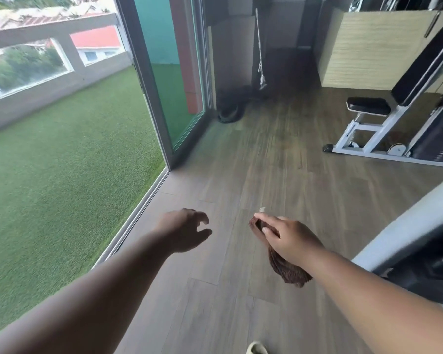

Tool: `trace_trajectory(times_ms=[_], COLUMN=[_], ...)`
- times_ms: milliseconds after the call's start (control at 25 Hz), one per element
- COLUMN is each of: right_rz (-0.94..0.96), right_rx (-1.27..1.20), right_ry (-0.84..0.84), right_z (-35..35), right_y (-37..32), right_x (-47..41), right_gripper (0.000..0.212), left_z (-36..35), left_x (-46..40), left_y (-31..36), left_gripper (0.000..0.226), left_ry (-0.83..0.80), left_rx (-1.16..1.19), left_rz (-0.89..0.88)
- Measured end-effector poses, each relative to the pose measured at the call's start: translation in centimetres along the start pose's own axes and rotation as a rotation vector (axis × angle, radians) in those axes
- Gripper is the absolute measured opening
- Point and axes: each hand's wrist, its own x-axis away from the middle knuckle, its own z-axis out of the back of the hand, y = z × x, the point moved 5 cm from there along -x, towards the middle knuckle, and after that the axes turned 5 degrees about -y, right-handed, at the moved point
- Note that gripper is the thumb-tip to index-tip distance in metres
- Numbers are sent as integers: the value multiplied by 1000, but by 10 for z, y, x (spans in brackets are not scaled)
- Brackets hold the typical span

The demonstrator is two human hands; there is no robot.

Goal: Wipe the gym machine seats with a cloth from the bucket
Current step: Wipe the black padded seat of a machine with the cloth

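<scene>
Right now, cloth: brown cloth point(284, 261) bunched in my right hand point(289, 241), its tail hanging below my wrist, over the wooden floor point(241, 162)
Right grip: fingers curled round the upper end of the cloth, a fold poking out past my fingertips
Left hand point(184, 229): holding nothing, fingers loosely bent and apart, reaching forward beside the right
Seat: black padded seat point(368, 106) of the white-framed bench point(361, 131), ahead to my right and well apart from the cloth; its long black backrest point(425, 65) slopes up behind it
Step, as I judge it: carry the cloth over to that bench; spread it flat under my palm before it touches the pad, so the whole face wipes instead of a wad
Bucket: not in view
Around: sliding glass door point(164, 85) and green turf point(62, 162) on my left; another machine's pale frame point(407, 218) close at my right
In the way: nothing on the floor between me and the bench, though the near frame crowds my right elbow
</scene>
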Motion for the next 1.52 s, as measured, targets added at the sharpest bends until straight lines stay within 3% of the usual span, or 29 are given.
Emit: trace_trajectory(times_ms=[440, 520, 720, 960, 1120, 1520], right_rz=[85, 41, -147, -374, -455, -475], right_rx=[59, 48, 6, -53, -26, 21], right_ry=[9, -12, 120, 331, 364, 306], right_z=[102, 114, 171, 247, 295, 432], right_y=[35, 53, 103, 196, 287, 482], right_x=[-296, -355, -447, -486, -523, -666], right_gripper=[44, 46, 39, 50, 51, 49], left_z=[104, 122, 179, 230, 240, 274], left_x=[-264, -329, -497, -655, -759, -998], left_y=[-72, -90, -99, -20, 49, 168], left_gripper=[37, 36, 36, 35, 36, 39], left_ry=[33, 52, 33, -33, -69, -125], left_rx=[-15, -28, -25, -79, -138, -90], left_rz=[19, -22, -178, -393, -489, -465])
